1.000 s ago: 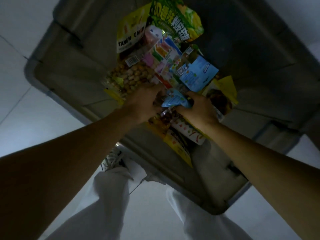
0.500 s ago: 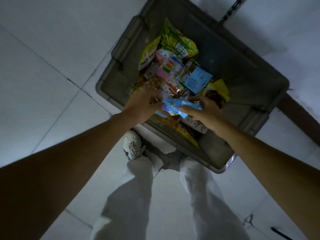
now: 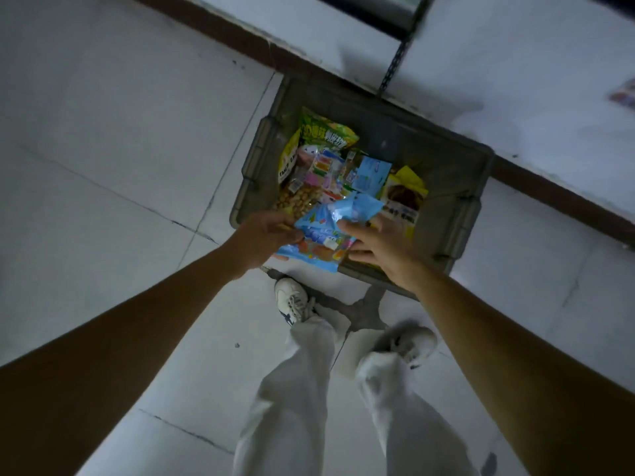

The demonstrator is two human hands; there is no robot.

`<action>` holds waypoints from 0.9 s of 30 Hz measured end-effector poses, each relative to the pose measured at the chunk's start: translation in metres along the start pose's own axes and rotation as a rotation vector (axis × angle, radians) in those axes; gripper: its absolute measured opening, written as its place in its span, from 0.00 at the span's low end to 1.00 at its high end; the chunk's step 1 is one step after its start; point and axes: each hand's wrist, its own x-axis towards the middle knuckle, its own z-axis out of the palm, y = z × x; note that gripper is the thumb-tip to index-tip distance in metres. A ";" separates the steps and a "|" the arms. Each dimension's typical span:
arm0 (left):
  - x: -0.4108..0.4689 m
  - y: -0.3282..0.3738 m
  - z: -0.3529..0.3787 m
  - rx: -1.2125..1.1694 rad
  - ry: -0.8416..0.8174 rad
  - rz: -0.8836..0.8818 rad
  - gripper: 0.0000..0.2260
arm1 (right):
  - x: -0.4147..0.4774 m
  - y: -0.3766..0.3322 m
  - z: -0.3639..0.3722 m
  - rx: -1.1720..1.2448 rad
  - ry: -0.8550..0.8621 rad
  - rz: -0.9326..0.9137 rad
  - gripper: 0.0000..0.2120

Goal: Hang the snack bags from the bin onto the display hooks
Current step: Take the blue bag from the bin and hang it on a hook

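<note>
**Both hands hold a blue snack bag over the bin**

The floor [image 3: 103, 166] is made of big white tiles with thin dark lines between them. The room is dim. Far past the hands, a dark strip [image 3: 240, 39] runs along the bottom of a pale wall, and a metal bar [image 3: 391, 70] with holes stands there.

A grey bin [image 3: 460, 218] sits on the floor just past the hands. It has snack bags in it. At the far end is a green bag [image 3: 326, 132] with "3D" and some writing too small to read. Beside it, on the left hand's side, a yellow bag [image 3: 288, 159] says "TANG". Closer to the left hand is a clear bag of round nuts [image 3: 299, 201]. Past the right hand lie a small blue pack [image 3: 371, 173] and a yellow bag with a brown picture [image 3: 405, 194].

Under the arms are pale trousers [image 3: 292, 389] and white shoes [image 3: 292, 298].

The blue snack bag [image 3: 326, 231] is between the two hands, above the near edge of the bin. Its writing is blurry. The left hand [image 3: 264, 235] grips its left edge. The right hand [image 3: 381, 245] pinches its right side with the thumb on top.
</note>
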 end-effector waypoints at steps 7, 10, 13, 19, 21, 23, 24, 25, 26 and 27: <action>-0.091 0.052 0.007 0.014 -0.161 -0.076 0.06 | -0.123 -0.006 -0.002 0.133 0.001 0.024 0.14; -0.133 0.073 0.024 -0.009 -0.132 -0.087 0.12 | -0.176 -0.007 -0.006 0.141 0.044 0.009 0.17; -0.172 0.094 0.049 -0.006 -0.130 -0.049 0.16 | -0.229 -0.012 -0.018 0.145 0.137 -0.070 0.11; -0.257 0.162 0.117 0.031 -0.216 0.137 0.04 | -0.354 -0.022 -0.064 0.186 0.312 -0.281 0.07; -0.287 0.189 0.140 0.040 -0.225 0.216 0.03 | -0.399 -0.022 -0.080 0.188 0.356 -0.385 0.06; -0.314 0.221 0.161 0.065 -0.215 0.327 0.02 | -0.440 -0.027 -0.096 0.199 0.410 -0.480 0.06; -0.323 0.235 0.169 0.078 -0.221 0.373 0.05 | -0.457 -0.029 -0.104 0.217 0.429 -0.518 0.08; -0.338 0.252 0.179 0.093 -0.237 0.419 0.08 | -0.478 -0.033 -0.112 0.229 0.445 -0.564 0.09; -0.351 0.267 0.186 0.114 -0.251 0.452 0.09 | -0.497 -0.036 -0.119 0.227 0.457 -0.613 0.10; -0.365 0.282 0.193 0.138 -0.263 0.483 0.09 | -0.517 -0.039 -0.125 0.220 0.473 -0.661 0.10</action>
